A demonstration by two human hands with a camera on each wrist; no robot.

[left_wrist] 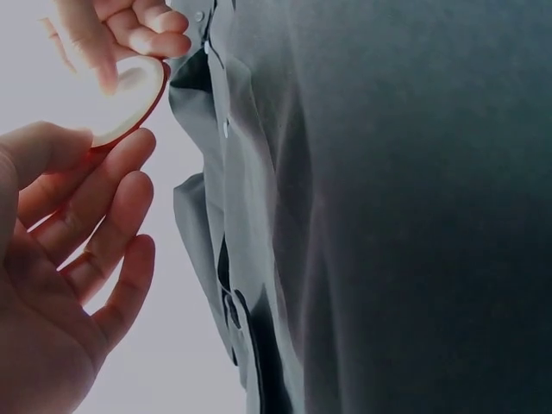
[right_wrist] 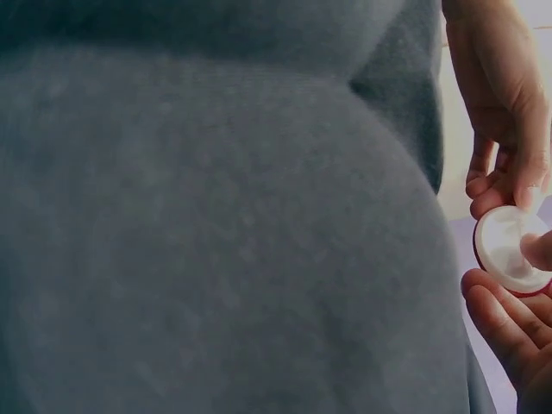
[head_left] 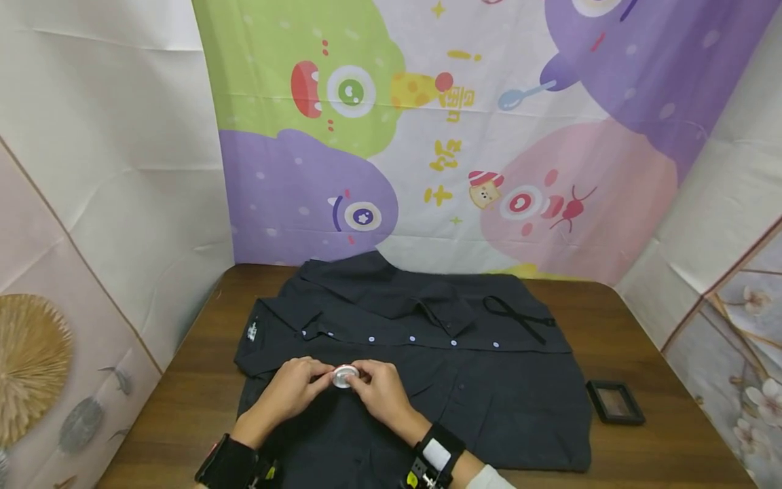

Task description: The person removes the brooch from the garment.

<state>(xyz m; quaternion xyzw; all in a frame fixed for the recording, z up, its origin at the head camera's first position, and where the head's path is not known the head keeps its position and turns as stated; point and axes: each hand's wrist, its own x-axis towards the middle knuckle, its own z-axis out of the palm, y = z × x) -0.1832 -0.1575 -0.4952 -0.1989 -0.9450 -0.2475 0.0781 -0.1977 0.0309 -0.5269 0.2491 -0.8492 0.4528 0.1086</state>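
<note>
Both hands meet over a dark button-up shirt (head_left: 427, 394) spread on the table. Between them is a round badge (head_left: 345, 375) with a silvery-white back and a red rim. The left hand (head_left: 293, 388) pinches its left edge with thumb and forefinger; in the left wrist view its other fingers are loosely bent. From the right, the right hand (head_left: 385, 395) grips the badge, its thumb lying on the pale back (right_wrist: 504, 246). The badge is tilted, with its back toward the head camera, and its front is hidden. It is held apart from the cloth.
A small black square frame (head_left: 616, 402) lies right of the shirt on the brown wooden table (head_left: 623, 326). A thin black strap (head_left: 519, 312) lies across the shirt's upper right. Behind the table hangs a cartoon-printed cloth (head_left: 427, 224).
</note>
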